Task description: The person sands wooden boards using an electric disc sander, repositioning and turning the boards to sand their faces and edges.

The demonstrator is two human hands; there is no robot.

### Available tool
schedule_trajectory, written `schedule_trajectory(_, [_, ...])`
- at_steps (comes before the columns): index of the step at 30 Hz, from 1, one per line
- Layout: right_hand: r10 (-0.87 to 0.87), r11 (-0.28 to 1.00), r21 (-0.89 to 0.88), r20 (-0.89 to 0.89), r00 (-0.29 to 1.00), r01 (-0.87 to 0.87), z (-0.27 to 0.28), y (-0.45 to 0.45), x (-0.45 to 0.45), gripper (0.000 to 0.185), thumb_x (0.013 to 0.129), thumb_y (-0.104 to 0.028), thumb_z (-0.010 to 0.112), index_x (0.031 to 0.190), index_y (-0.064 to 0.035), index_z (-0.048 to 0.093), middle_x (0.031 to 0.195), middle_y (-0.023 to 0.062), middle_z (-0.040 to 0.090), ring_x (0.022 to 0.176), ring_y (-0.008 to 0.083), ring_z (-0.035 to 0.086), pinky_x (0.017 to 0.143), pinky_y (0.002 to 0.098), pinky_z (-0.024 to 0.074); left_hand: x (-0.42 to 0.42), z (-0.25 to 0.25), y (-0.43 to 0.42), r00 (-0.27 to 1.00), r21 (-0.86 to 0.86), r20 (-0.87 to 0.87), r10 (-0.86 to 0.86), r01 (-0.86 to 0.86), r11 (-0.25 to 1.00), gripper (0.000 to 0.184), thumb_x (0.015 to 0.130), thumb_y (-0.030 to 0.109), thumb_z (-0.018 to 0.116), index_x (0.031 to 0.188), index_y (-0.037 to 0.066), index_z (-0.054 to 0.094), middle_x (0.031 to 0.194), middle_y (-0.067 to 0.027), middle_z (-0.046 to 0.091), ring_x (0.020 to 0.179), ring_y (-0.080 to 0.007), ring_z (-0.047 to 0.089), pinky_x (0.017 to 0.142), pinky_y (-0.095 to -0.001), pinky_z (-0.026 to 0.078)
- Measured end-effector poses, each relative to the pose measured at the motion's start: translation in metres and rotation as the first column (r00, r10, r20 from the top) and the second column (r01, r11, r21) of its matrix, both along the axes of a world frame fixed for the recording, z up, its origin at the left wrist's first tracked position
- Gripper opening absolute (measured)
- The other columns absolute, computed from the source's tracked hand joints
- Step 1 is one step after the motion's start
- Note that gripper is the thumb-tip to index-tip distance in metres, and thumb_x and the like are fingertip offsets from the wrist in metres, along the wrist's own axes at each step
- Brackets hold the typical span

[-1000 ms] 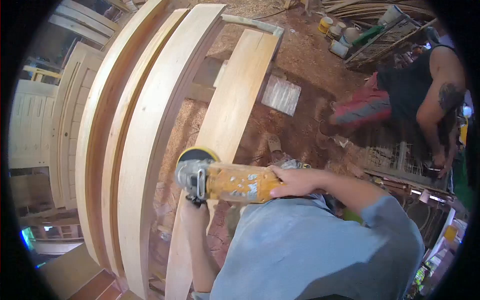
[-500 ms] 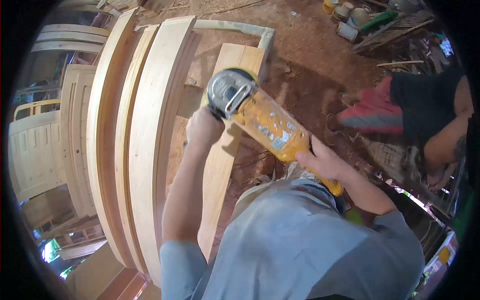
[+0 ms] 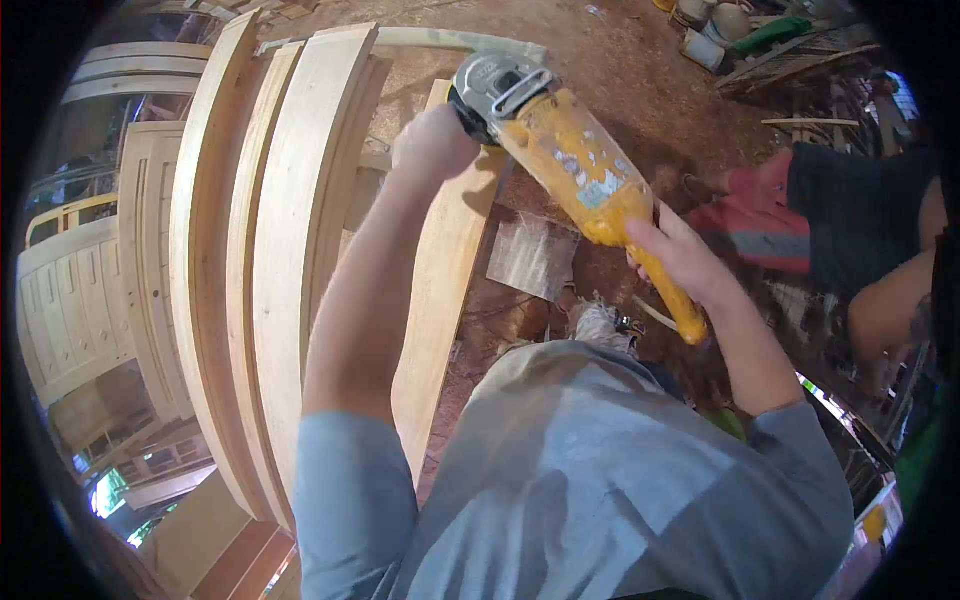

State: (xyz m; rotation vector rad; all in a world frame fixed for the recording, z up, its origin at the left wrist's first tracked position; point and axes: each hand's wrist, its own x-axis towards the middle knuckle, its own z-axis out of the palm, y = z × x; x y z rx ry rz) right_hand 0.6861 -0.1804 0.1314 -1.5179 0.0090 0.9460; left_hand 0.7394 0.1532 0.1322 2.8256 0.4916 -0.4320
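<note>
A yellow power tool [image 3: 590,165] with a grey metal head and a worn, paint-chipped body lies diagonally over the far part of a pale wooden board [image 3: 435,290]. My left hand [image 3: 436,147] is closed at the left side of the tool's head, its grip partly hidden. Around the rear of the yellow body, my right hand [image 3: 675,255] is wrapped near the handle. The disc under the head is mostly hidden, so contact with the board cannot be made out.
Long pale planks [image 3: 305,220] stand side by side left of the board. Carved wooden panels [image 3: 70,300] are at far left. Another person in red and grey shorts [image 3: 765,225] is at the right. A flat light piece [image 3: 533,255] lies on the reddish ground.
The tool has moved away from my body along the board, toward its far end, and now points diagonally up-left. Both hands have moved with it.
</note>
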Motion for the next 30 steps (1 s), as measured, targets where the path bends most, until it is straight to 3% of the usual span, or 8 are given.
schedule_trajectory(6, [0.196,0.977,-0.070,-0.052,0.979,-0.200,-0.008,-0.036,-0.052,0.066,0.100,-0.031,0.067,0.151,-0.0006,0.039,0.119,0.0093,0.062,0.098,0.0172,0.063,0.088,0.0337,0.0542,-0.124,-0.024,-0.012,0.994,-0.256,0.052,0.091,-0.075,0.964,0.031,0.091,0.030,0.064,0.099,0.002,0.074,0.098,-0.0287,0.072,0.099,-0.0454,0.070,0.084,-0.0533,0.056])
schedule_trajectory(8, [0.364,0.931,-0.068,0.264,0.893,-0.359,-0.019,-0.038,-0.073,0.077,0.097,-0.030,0.071,0.155,0.0031,0.032,0.137,0.0186,0.058,0.124,0.0272,0.059,0.108,0.0387,0.0463,-0.182,-0.012,-0.020,0.959,-0.203,-0.141,0.245,-0.271,0.941,0.032,0.094,0.030,0.062,0.107,0.002,0.071,0.102,-0.0297,0.071,0.099,-0.0473,0.069,0.083,-0.0540,0.055])
schedule_trajectory(11, [0.584,0.802,-0.160,0.011,0.811,-0.575,0.010,-0.021,-0.076,0.091,0.095,-0.033,0.074,0.160,0.0056,0.022,0.149,0.0242,0.050,0.141,0.0299,0.048,0.118,0.0384,0.0368,-0.266,0.006,-0.038,0.906,-0.417,-0.065,0.418,-0.405,0.814,0.023,0.093,0.018,0.065,0.105,-0.002,0.069,0.096,-0.0284,0.073,0.097,-0.0437,0.072,0.080,-0.0491,0.056])
schedule_trajectory(13, [0.602,0.798,-0.050,0.088,0.793,-0.601,-0.003,-0.016,-0.081,0.102,0.093,-0.041,0.075,0.161,0.0058,0.016,0.148,0.0284,0.051,0.140,0.0337,0.051,0.116,0.0394,0.0395,-0.314,-0.010,-0.038,0.887,-0.347,-0.119,0.447,-0.459,0.818,0.021,0.092,0.013,0.066,0.107,-0.002,0.068,0.094,-0.0255,0.074,0.096,-0.0412,0.073,0.078,-0.0458,0.056])
schedule_trajectory(15, [0.756,0.632,-0.254,-0.006,0.655,-0.732,0.002,-0.011,-0.083,0.108,0.091,-0.048,0.075,0.163,0.0036,0.012,0.147,0.0326,0.051,0.137,0.0401,0.053,0.114,0.0421,0.0418,-0.325,-0.004,-0.048,0.863,-0.357,-0.114,0.492,-0.498,0.790,0.021,0.091,0.012,0.066,0.106,-0.002,0.069,0.093,-0.0245,0.074,0.096,-0.0410,0.073,0.078,-0.0452,0.056])
schedule_trajectory(19, [0.742,0.641,-0.309,0.016,0.670,-0.703,0.012,-0.015,-0.070,0.107,0.090,-0.050,0.075,0.163,0.0015,0.014,0.145,0.0351,0.052,0.135,0.0454,0.054,0.111,0.0440,0.0442,-0.301,-0.016,-0.036,0.876,-0.427,-0.027,0.482,-0.446,0.787,0.020,0.089,0.013,0.067,0.105,0.001,0.070,0.093,-0.0242,0.074,0.095,-0.0419,0.073,0.078,-0.0470,0.056])
schedule_trajectory(27, [0.310,0.943,-0.204,0.252,0.917,-0.263,0.005,-0.034,-0.032,0.093,0.094,-0.037,0.075,0.161,0.0010,0.023,0.147,0.0257,0.054,0.138,0.0331,0.053,0.115,0.0412,0.0402,-0.135,0.000,-0.027,0.968,-0.243,-0.029,0.249,-0.248,0.938,0.026,0.087,0.022,0.063,0.100,0.001,0.072,0.093,-0.0299,0.071,0.094,-0.0466,0.070,0.079,-0.0534,0.056])
schedule_trajectory(30, [0.187,0.974,-0.155,0.159,0.969,-0.162,0.003,-0.043,-0.012,0.080,0.096,-0.032,0.073,0.158,-0.0021,0.032,0.130,0.0123,0.062,0.108,0.0207,0.062,0.093,0.0346,0.0521,-0.077,0.005,-0.033,0.995,-0.212,-0.030,0.095,-0.099,0.972,0.027,0.087,0.021,0.063,0.097,-0.001,0.073,0.095,-0.0309,0.071,0.096,-0.0467,0.070,0.081,-0.0545,0.056])
